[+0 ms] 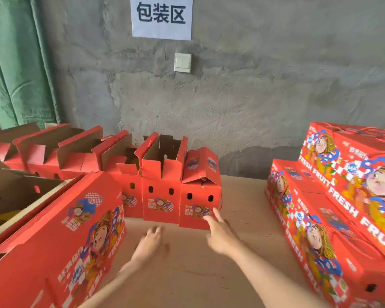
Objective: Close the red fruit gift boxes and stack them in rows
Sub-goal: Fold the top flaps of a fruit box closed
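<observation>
A row of red fruit gift boxes stands along the back of the cardboard surface. The rightmost box [200, 196] has its lid flaps partly folded over; the one beside it [162, 185] stands with flaps up. My right hand [218, 234] reaches forward, its straight fingers touching the lower front of the rightmost box. My left hand [150, 243] hovers open and blurred over the surface, a little short of the boxes. A closed box [60, 241] lies long-side toward me on the left. Closed boxes [333, 210] are stacked in two tiers on the right.
More open boxes [53, 156] fill the back left, with a brown open carton [20, 192] in front of them. The brown cardboard surface [242, 207] lies between the stacks. Behind are a grey concrete wall with a paper sign [161, 16], a light switch [182, 62] and a green curtain [16, 63].
</observation>
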`<action>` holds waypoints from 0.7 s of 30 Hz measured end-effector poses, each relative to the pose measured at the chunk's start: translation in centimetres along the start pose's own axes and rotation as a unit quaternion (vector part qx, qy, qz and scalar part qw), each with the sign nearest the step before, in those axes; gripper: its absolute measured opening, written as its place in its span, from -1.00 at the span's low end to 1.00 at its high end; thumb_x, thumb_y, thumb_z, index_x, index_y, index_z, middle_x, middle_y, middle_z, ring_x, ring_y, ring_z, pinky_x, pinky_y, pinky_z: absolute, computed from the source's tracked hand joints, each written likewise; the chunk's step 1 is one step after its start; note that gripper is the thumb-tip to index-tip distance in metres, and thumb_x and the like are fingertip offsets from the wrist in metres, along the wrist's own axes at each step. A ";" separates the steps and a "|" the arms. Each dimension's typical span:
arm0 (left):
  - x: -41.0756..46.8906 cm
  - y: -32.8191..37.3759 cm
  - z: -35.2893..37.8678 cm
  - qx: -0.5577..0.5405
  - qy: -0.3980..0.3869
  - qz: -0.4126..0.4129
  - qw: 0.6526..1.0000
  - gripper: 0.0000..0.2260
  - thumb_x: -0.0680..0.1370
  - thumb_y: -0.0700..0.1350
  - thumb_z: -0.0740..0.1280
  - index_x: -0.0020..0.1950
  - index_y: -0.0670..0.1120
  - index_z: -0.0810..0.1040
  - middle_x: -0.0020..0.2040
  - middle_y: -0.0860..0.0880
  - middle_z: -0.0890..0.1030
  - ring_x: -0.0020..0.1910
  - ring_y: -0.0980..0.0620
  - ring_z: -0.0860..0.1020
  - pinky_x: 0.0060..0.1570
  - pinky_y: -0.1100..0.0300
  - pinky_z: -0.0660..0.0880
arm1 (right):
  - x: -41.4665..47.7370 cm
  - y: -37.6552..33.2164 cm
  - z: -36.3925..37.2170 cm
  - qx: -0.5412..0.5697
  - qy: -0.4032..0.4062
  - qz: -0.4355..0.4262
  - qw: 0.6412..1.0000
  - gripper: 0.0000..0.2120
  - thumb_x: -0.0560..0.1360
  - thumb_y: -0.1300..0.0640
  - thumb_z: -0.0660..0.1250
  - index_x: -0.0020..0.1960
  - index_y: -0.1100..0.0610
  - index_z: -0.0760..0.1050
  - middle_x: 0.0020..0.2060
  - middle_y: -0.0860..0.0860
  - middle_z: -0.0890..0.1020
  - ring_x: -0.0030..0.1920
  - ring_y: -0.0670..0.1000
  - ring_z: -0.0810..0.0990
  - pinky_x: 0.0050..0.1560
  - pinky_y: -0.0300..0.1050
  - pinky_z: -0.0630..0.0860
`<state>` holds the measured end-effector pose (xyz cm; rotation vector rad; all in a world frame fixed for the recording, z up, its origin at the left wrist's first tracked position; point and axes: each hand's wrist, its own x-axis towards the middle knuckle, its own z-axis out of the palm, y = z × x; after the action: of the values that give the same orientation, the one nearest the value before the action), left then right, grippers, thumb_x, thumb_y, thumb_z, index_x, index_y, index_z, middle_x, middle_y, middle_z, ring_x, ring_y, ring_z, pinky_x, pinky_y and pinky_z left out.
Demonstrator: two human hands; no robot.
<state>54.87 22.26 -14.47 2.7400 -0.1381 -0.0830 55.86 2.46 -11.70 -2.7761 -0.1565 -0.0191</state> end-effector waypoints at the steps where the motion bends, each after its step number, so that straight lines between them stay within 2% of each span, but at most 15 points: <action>1: 1.5 0.4 -0.5 -0.012 0.003 0.006 1.000 -0.53 0.60 -0.08 0.16 0.48 -0.17 0.14 0.42 -0.14 0.26 0.39 -0.11 0.30 0.31 0.14 0.25 | 1.9 0.1 0.3 -0.008 -0.002 0.006 1.000 -0.46 0.53 0.31 0.15 0.48 0.05 0.18 0.54 0.03 -0.15 0.44 0.15 0.22 0.31 -0.10 0.32; 5: 8.1 0.1 -1.4 -0.159 0.061 -0.016 0.985 -0.64 0.60 -0.17 0.16 0.39 -0.19 0.32 0.35 -0.16 0.41 0.32 -0.11 0.40 0.23 0.15 0.32 | 7.8 0.5 1.4 -0.022 -0.042 0.041 0.998 -0.47 0.51 0.43 0.08 0.44 0.11 0.25 0.53 0.17 -0.17 0.47 0.18 0.21 0.32 -0.19 0.24; 7: 10.7 -0.3 -1.7 -0.247 0.077 -0.036 0.965 -0.68 0.58 -0.21 0.17 0.33 -0.21 0.39 0.24 -0.17 0.50 0.17 -0.11 0.50 0.05 0.17 0.42 | 9.5 0.6 1.8 -0.034 -0.084 0.052 0.994 -0.43 0.49 0.47 0.05 0.43 0.10 0.26 0.52 0.22 -0.16 0.46 0.23 0.22 0.31 -0.16 0.27; 9: 13.0 -0.6 -1.5 -0.328 0.091 -0.056 0.939 -0.71 0.57 -0.24 0.16 0.30 -0.21 0.39 0.09 -0.09 0.50 -0.06 -0.01 0.55 -0.21 0.26 0.43 | 10.7 1.0 2.3 -0.026 -0.115 0.060 0.991 -0.49 0.52 0.39 0.10 0.43 0.08 0.27 0.52 0.22 0.00 0.43 0.24 0.28 0.28 -0.11 0.32; 11: 15.0 -1.1 -1.1 -0.387 0.111 -0.088 0.911 -0.77 0.57 -0.27 0.17 0.23 -0.16 0.40 0.09 -0.08 0.40 -0.03 -0.01 0.51 -0.13 0.26 0.41 | 11.3 1.7 3.1 -0.020 -0.116 0.078 0.990 -0.52 0.55 0.22 0.19 0.45 0.08 0.24 0.48 0.16 0.19 0.33 0.20 0.38 0.15 -0.08 0.35; 13: 16.7 -1.8 -0.4 -0.423 0.141 -0.129 0.886 -0.83 0.54 -0.27 0.23 0.11 -0.13 0.36 0.15 -0.14 0.33 0.05 -0.10 0.48 0.00 0.15 0.46 | 11.3 2.5 4.0 -0.020 -0.095 0.116 0.989 -0.46 0.54 0.17 0.21 0.48 0.11 0.15 0.49 0.12 0.19 0.14 0.20 0.49 -0.04 -0.09 0.32; 15: 17.7 -2.3 0.4 -0.426 0.173 -0.160 0.874 -0.82 0.50 -0.21 0.29 0.07 -0.17 0.36 0.15 -0.19 0.40 0.04 -0.18 0.53 0.08 -0.03 0.52 | 11.1 3.0 4.6 -0.027 -0.078 0.123 0.989 -0.41 0.50 0.18 0.22 0.49 0.08 0.12 0.51 0.10 0.11 0.07 0.21 0.53 -0.08 -0.10 0.35; 17: 17.7 -2.5 0.7 -0.430 0.179 -0.155 0.871 -0.78 0.48 -0.17 0.32 0.06 -0.16 0.36 0.03 -0.20 0.50 -0.03 -0.19 0.55 0.02 -0.03 0.53 | 11.1 3.1 4.6 -0.055 -0.088 0.094 0.990 -0.53 0.46 0.17 0.24 0.37 0.07 0.30 0.53 0.02 -0.08 0.08 0.22 0.54 -0.07 -0.10 0.39; 18: 17.6 -2.5 0.7 -0.440 0.172 -0.143 0.870 -0.77 0.49 -0.16 0.32 0.07 -0.14 0.34 -0.04 -0.18 0.51 -0.07 -0.16 0.55 -0.03 0.00 0.52 | 11.2 3.1 4.4 -0.055 -0.085 0.083 0.991 -0.59 0.44 0.17 0.25 0.29 0.08 0.35 0.52 0.00 -0.09 0.08 0.22 0.54 -0.05 -0.09 0.41; 20: 17.3 -3.0 0.3 -0.445 0.172 -0.117 0.871 -0.80 0.51 -0.15 0.32 0.03 -0.16 0.34 -0.19 -0.12 0.48 -0.24 -0.08 0.52 -0.19 0.09 0.48 | 11.2 3.0 3.7 -0.029 -0.079 0.071 0.994 -0.71 0.41 0.20 0.23 0.13 0.13 0.37 0.43 0.03 0.13 0.03 0.18 0.51 -0.06 -0.08 0.43; 21: 17.0 -3.4 -0.1 -0.439 0.179 -0.105 0.874 -0.84 0.52 -0.15 0.31 -0.04 -0.18 0.36 -0.26 -0.10 0.44 -0.33 -0.02 0.48 -0.29 0.14 0.42 | 11.1 2.9 3.4 -0.012 -0.076 0.070 0.995 -0.77 0.40 0.21 0.21 0.06 0.14 0.35 0.31 0.05 0.24 -0.01 0.14 0.48 -0.08 -0.07 0.42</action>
<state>72.04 23.58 -16.31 1.8020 0.2497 0.2471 67.16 2.13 -15.50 -2.8043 0.0006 0.2273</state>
